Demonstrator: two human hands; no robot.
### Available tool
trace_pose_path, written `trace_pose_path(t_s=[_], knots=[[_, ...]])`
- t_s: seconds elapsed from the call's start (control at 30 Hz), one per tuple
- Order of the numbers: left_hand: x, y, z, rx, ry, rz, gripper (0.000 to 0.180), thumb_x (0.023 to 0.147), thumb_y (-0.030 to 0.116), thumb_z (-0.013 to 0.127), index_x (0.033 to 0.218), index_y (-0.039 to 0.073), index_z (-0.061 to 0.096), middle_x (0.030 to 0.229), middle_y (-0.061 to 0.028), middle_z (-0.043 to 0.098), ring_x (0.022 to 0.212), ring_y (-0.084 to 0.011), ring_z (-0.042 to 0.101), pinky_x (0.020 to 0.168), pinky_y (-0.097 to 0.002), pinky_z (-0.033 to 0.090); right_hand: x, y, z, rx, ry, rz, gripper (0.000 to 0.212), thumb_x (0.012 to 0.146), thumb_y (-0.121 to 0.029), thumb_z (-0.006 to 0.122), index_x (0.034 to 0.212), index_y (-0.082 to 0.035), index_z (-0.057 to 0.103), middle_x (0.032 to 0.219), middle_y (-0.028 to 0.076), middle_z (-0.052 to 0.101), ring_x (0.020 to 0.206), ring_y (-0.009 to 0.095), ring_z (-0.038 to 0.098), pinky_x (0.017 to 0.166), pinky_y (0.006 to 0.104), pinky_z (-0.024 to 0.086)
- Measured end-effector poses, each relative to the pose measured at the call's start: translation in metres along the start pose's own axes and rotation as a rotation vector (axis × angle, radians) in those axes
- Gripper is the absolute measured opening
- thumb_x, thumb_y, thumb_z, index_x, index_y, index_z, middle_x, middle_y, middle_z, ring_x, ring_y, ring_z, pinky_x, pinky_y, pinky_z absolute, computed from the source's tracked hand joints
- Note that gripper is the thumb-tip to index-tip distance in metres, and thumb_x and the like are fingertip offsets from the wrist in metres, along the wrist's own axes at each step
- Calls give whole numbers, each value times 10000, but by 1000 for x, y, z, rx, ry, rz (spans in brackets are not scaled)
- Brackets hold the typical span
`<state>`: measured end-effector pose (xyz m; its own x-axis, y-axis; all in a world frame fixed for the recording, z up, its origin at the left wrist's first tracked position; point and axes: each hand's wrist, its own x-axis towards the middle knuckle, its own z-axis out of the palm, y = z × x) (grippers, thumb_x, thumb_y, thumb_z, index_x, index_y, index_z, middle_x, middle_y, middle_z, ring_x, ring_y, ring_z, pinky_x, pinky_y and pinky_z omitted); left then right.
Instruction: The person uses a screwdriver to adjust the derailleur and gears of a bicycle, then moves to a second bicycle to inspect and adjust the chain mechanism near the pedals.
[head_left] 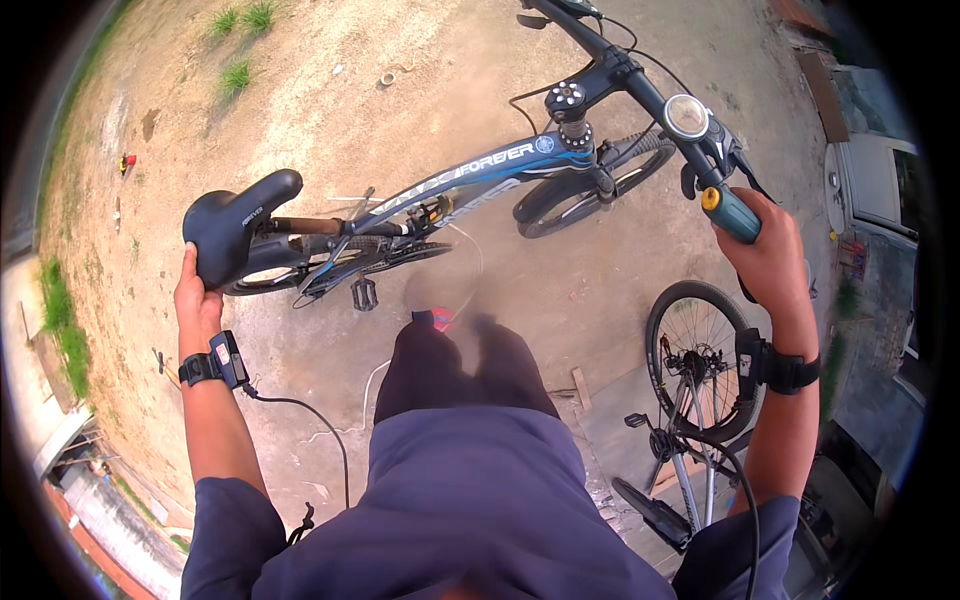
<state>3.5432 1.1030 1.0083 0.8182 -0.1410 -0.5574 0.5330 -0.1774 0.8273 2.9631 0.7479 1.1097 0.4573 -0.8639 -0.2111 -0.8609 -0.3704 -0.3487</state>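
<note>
A dark blue and black bicycle [470, 170] stands across in front of me, its front end to the right. My left hand [197, 295] grips the rear of its black saddle [235, 225]; some fingers are hidden beneath. By the right end of the handlebar [645, 90], my right hand [768, 245] is closed round a teal tool handle [732, 215] with a yellow end. The hand covers the handlebar grip, and the tool's far end is hidden. A round clear-topped bell or gauge [687, 117] sits on the bar near the brake lever [750, 172].
A second, silver bicycle [685, 480] is at my lower right, its black-tyred wheel [700, 350] near my right forearm. A pale cord [375, 385] lies on the dirt ground by my legs. A piece of wood [581, 388] lies beside it. Cables run from both wrist straps.
</note>
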Motion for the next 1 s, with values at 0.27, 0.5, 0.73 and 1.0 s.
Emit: trace_pose_path(t_s=[0.27,0.5,0.73,1.0], knots=[[-50,-35,4,-40,9,-85,469,942,271,691,1277,-16,532,1244,-159,628,1074,-311,661,908,-497,576,-13,26,-8,-34,58,63,331,770,-114,704,1082,-8,671,861,207,665,782,358,670,744,373,514],[-112,-72,46,-75,3,-78,437,966,267,656,1284,-10,541,1268,-149,622,1103,-303,650,908,-475,571,0,65,-11,-79,121,28,333,790,-141,707,1096,-13,673,871,215,674,809,378,670,746,389,515],[-140,-100,80,-52,-54,-51,444,965,265,660,1260,-45,540,1227,-163,631,1081,-284,652,915,-452,566,-14,103,-9,-92,161,127,348,829,-205,706,1122,-21,673,886,221,679,841,384,672,760,394,514],[-125,-100,135,50,-184,-59,501,960,335,664,1278,-31,534,1219,-136,636,1061,-257,651,883,-433,556,35,126,-11,-173,191,128,386,850,-286,677,1134,-25,667,826,221,656,796,384,655,743,413,501]])
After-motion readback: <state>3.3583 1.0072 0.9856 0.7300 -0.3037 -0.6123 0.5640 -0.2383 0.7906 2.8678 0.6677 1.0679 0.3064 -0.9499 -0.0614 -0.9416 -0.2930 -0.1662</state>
